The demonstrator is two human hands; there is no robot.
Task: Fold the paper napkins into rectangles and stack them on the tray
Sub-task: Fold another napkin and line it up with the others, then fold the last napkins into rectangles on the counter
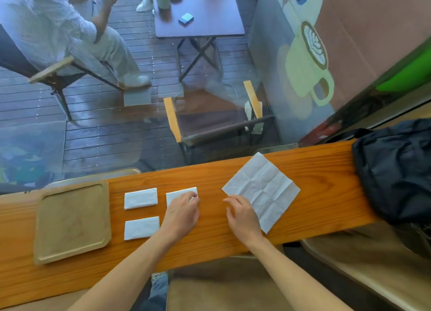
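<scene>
Three folded white napkin rectangles lie on the wooden counter: one far left [140,198], one near left [141,228], and a third [179,193] partly under my left hand [183,214], whose fingers rest curled on it. An unfolded creased napkin [262,189] lies flat to the right, turned like a diamond. My right hand [243,216] rests on its near-left edge with fingers loosely bent. The tan tray [72,222] sits at the left, with nothing on it.
A dark backpack [394,168] sits on the counter's right end. A glass pane stands just behind the counter's [326,203] far edge; beyond it are folding chairs, a small table and a seated person. A chair seat is below the counter.
</scene>
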